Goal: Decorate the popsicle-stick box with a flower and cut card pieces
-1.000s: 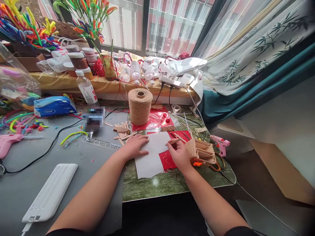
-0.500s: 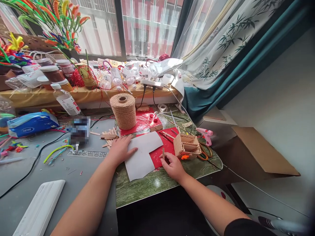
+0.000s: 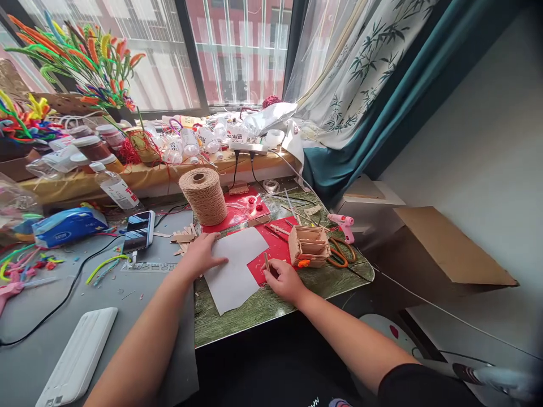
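Observation:
My left hand point(image 3: 201, 256) lies with its fingers spread at the left edge of a white sheet of paper point(image 3: 235, 274), touching it. A notch is cut from the paper's right side. Between the fingertips of my right hand point(image 3: 283, 280) a thin wooden craft stick point(image 3: 266, 261) stands nearly upright, just right of the paper, over a red sheet point(image 3: 257, 270). Close beyond that hand sits a small compartmented box point(image 3: 314, 257) built of craft sticks, with an orange piece point(image 3: 304, 263) on its front. Loose craft sticks point(image 3: 183, 238) lie past my left fingers.
A big twine spool point(image 3: 204, 198) stands behind the paper. To the right are orange-handled scissors point(image 3: 339, 253) and a pink glue gun point(image 3: 343, 225). A phone point(image 3: 139, 232) on a cable, a white keyboard point(image 3: 78, 356) and a tissue pack point(image 3: 70, 226) are at left.
The camera view has shifted, so most of the table's things appear further left. My left hand stays spread by the paper, and my right hand still holds the craft stick.

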Tool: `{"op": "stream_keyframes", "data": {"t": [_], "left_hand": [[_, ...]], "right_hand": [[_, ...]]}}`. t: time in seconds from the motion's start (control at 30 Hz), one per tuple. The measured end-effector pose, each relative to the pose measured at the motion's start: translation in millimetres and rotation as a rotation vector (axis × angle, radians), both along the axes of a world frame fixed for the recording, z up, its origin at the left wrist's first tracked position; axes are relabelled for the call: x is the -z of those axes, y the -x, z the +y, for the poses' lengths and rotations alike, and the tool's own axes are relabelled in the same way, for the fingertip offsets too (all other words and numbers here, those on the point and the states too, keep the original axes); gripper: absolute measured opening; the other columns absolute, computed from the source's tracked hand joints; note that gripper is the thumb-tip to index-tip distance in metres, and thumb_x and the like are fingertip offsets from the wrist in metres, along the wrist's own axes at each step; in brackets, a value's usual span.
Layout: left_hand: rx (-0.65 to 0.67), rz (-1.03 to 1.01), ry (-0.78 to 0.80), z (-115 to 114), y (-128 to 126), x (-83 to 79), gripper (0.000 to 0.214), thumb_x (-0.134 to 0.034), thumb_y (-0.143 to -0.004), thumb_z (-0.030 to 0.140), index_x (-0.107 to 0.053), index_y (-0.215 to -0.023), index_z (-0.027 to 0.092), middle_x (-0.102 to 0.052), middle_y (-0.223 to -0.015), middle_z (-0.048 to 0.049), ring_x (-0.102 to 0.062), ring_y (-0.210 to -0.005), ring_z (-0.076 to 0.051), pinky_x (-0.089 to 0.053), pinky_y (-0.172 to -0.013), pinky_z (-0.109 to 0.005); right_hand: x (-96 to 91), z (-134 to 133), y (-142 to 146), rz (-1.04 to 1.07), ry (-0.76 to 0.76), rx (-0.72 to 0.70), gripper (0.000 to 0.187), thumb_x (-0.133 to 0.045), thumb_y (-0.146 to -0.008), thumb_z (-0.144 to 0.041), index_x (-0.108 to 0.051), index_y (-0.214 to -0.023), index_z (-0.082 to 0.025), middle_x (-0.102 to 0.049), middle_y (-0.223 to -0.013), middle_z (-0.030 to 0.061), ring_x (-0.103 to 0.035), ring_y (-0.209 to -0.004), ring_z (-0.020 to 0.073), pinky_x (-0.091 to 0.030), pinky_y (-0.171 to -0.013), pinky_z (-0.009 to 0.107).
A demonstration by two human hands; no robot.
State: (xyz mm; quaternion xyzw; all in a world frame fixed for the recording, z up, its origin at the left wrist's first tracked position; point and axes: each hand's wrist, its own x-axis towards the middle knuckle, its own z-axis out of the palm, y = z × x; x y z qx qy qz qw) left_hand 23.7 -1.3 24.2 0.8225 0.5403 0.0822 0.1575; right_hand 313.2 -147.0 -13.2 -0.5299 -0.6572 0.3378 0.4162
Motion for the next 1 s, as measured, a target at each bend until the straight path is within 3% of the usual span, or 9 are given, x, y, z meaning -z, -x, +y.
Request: {"op": "stream_keyframes", "data": {"t": [0.13, 0.27, 0.37, 0.5, 0.6, 0.77, 0.93, 1.0], "left_hand": [[-0.086, 0.02, 0.23, -1, 10, -14.0, 0.101, -0.079, -0.063, 0.067, -0.049, -0.149, 0.021, -0.061, -0.139, -0.0176, -0.062, -0.124, -0.038, -0.049, -0.103, -0.045], [-0.115, 0.01, 0.438, -8, 27, -38.5, 0.087, -0.076, -0.065, 0.07, -0.06, -0.138, 0.026, -0.07, -0.125, -0.0113, -0.067, -0.116, -0.035, -0.051, -0.1, -0.042], [-0.135, -0.11, 0.56, -23, 41, -57.3, 0.072, -0.071, -0.069, 0.071, -0.066, -0.125, 0.026, -0.074, -0.11, -0.0044, -0.07, -0.108, -0.031, -0.054, -0.091, -0.037], [-0.242, -0.338, 0.701, -44, 67, -69.6, 0.071, -0.077, -0.067, 0.071, -0.06, -0.117, 0.024, -0.073, -0.112, -0.0036, -0.071, -0.103, -0.027, -0.057, -0.08, -0.032], [-0.365, -0.391, 0.726, -57, 91, -67.5, 0.071, -0.082, -0.064, 0.067, -0.054, -0.113, 0.024, -0.073, -0.104, -0.0031, -0.072, -0.09, -0.025, -0.054, -0.068, -0.029], [-0.469, -0.474, 0.778, -73, 123, -50.9, 0.065, -0.084, -0.069, 0.059, -0.051, -0.114, 0.026, -0.068, -0.085, 0.002, -0.069, -0.072, -0.021, -0.049, -0.057, -0.025], [-0.522, -0.487, 0.818, -82, 133, -37.6, 0.065, -0.087, -0.065, 0.056, -0.057, -0.112, 0.022, -0.072, -0.09, -0.0015, -0.072, -0.081, -0.023, -0.054, -0.062, -0.027], [-0.539, -0.442, 0.744, -84, 131, -35.4, 0.067, -0.089, -0.059, 0.057, -0.061, -0.108, 0.02, -0.073, -0.089, -0.0031, -0.073, -0.083, -0.026, -0.056, -0.064, -0.029]], "right_hand": [[-0.5, 1, -2, 0.036, -0.006, -0.015, 0.014, -0.056, -0.096, -0.029, -0.066, -0.096, -0.021, -0.064, -0.078, 0.001, -0.058, -0.07, 0.0164, -0.047, -0.068, 0.028], [2.5, 0, -6, 0.078, -0.001, -0.016, 0.014, -0.056, -0.095, -0.03, -0.066, -0.095, -0.021, -0.062, -0.075, 0.0001, -0.057, -0.068, 0.0162, -0.046, -0.067, 0.027], [4.0, -1, -9, 0.145, 0.013, -0.018, 0.015, -0.057, -0.095, -0.032, -0.066, -0.094, -0.021, -0.061, -0.074, -0.0005, -0.055, -0.066, 0.0154, -0.044, -0.065, 0.027], [4.2, -2, -13, 0.247, 0.028, -0.037, 0.017, -0.057, -0.094, -0.035, -0.066, -0.095, -0.02, -0.059, -0.074, -0.0014, -0.052, -0.064, 0.0142, -0.042, -0.062, 0.026], [5.1, -2, -15, 0.289, 0.053, -0.044, 0.018, -0.058, -0.094, -0.036, -0.065, -0.095, -0.02, -0.057, -0.074, -0.0018, -0.051, -0.064, 0.0137, -0.041, -0.062, 0.026], [5.8, -2, -16, 0.311, 0.074, -0.05, 0.02, -0.058, -0.093, -0.038, -0.066, -0.095, -0.02, -0.058, -0.076, -0.0009, -0.051, -0.065, 0.0141, -0.041, -0.063, 0.027], [5.3, -3, -17, 0.32, 0.085, -0.064, 0.02, -0.059, -0.092, -0.037, -0.066, -0.095, -0.02, -0.055, -0.073, -0.0021, -0.049, -0.064, 0.0141, -0.041, -0.062, 0.027], [5.4, -3, -17, 0.322, 0.084, -0.068, 0.02, -0.059, -0.092, -0.038, -0.066, -0.095, -0.019, -0.056, -0.074, -0.0017, -0.051, -0.066, 0.0143, -0.042, -0.064, 0.027]]}}
